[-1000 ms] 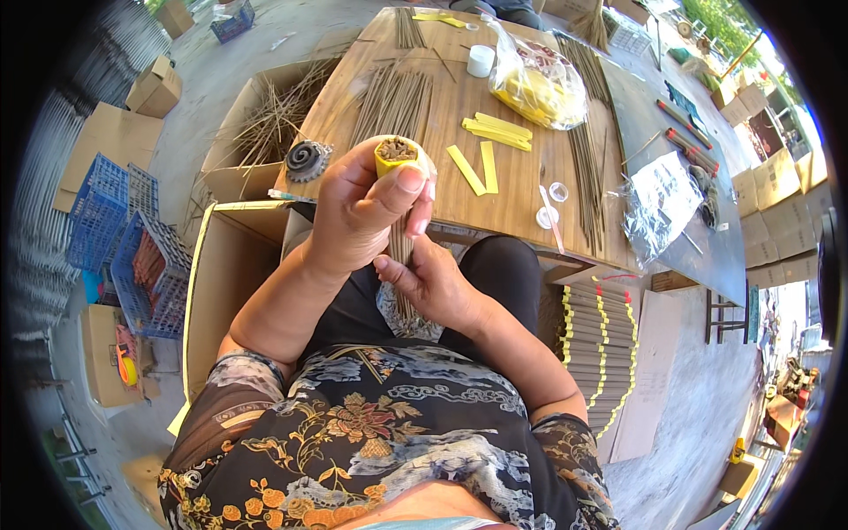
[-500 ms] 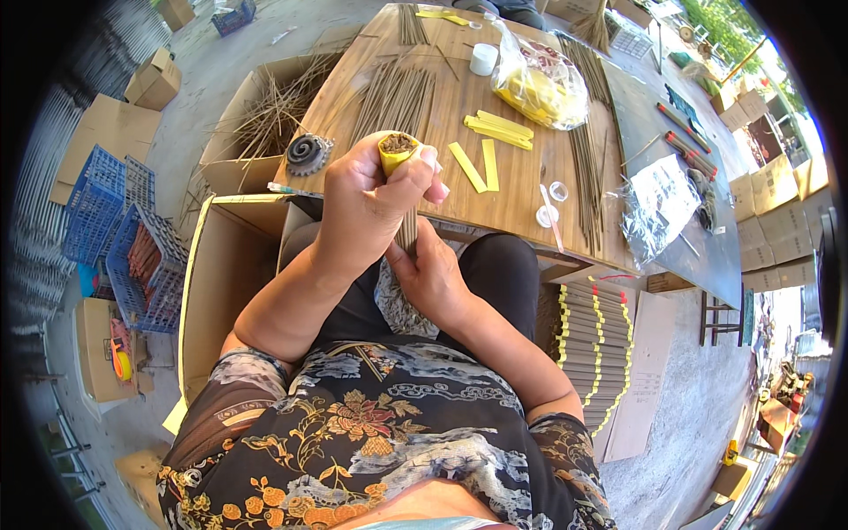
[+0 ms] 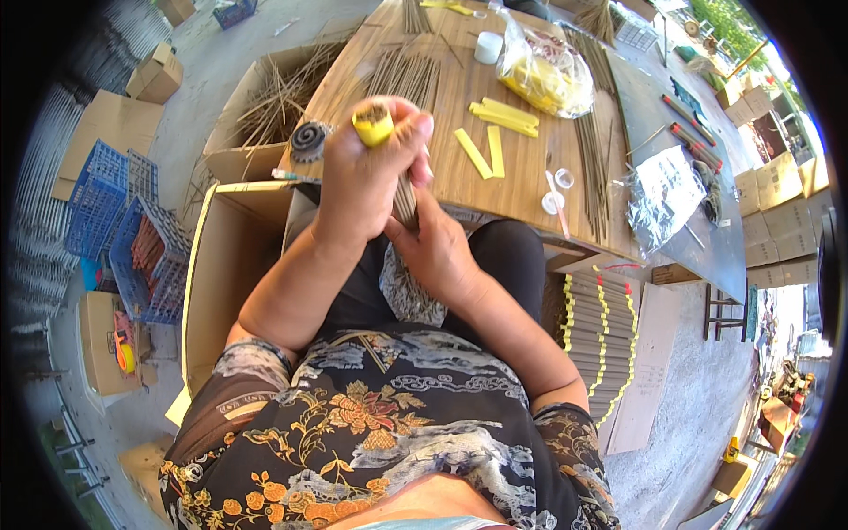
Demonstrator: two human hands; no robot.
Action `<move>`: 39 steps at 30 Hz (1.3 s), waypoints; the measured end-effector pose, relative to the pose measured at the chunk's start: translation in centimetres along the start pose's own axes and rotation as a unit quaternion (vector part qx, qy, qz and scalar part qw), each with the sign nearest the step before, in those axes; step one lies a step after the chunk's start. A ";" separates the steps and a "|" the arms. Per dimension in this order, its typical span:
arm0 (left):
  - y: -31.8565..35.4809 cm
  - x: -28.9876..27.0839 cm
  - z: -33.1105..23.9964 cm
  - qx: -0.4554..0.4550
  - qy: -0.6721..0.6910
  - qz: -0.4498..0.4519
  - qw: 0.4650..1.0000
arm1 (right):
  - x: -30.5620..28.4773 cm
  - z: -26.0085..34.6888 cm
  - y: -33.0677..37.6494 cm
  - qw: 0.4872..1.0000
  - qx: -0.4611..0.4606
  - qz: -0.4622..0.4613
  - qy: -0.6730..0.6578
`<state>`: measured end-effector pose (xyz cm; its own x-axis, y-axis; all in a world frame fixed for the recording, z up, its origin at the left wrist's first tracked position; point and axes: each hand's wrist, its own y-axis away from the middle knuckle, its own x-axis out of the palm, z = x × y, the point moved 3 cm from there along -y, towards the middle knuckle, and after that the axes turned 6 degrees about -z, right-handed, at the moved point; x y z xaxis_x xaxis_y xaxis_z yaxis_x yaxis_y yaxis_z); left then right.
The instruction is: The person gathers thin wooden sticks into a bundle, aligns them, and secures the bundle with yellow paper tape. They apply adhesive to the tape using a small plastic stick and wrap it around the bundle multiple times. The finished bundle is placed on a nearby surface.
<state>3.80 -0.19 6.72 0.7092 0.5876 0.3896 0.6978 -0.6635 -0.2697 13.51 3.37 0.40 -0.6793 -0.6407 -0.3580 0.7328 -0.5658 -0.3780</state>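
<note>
Presently, the stick bundle (image 3: pixel 405 203) has been swung leftward at its wrapped end, exposing more of the yellow band (image 3: pixel 374 135); handling of the wrap is judged unfinished. The bundle is held above the lap, near the table (image 3: pixel 459 193), its long axis running upward and slightly left, wrapped end uppermost. It is gripped high by the left hand (image 3: pixel 367 184), lower by the right hand (image 3: pixel 439 249) (fingertips partly hidden).

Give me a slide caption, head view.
Left hand and right hand grip a yellow-wrapped stick bundle by a wooden table.
</note>
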 end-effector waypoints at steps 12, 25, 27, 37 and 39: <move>-2.5 -2.8 -0.5 -0.098 0.204 0.049 0.973 | -0.8 -1.4 0.4 0.905 0.192 0.217 -0.312; -2.8 -3.1 -1.5 -0.101 0.228 0.099 0.963 | 0.0 0.0 0.2 0.852 0.243 0.302 -0.352; -2.7 -2.7 -1.8 -0.083 0.227 0.111 0.964 | 0.1 -0.2 0.1 0.836 0.284 0.318 -0.345; -3.9 -3.5 -0.2 -0.001 0.140 -0.053 0.989 | 1.0 -0.6 -0.9 0.991 0.086 0.093 -0.050; -4.0 -3.3 -0.2 0.003 0.084 -0.098 0.992 | 1.1 -0.9 -1.1 0.996 0.065 0.050 0.043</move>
<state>-1.38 0.45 6.68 0.5337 0.6188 0.5764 0.8216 -0.5410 -0.1798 11.90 3.75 -0.36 -0.5993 -0.6539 -0.4618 0.7924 -0.5667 -0.2257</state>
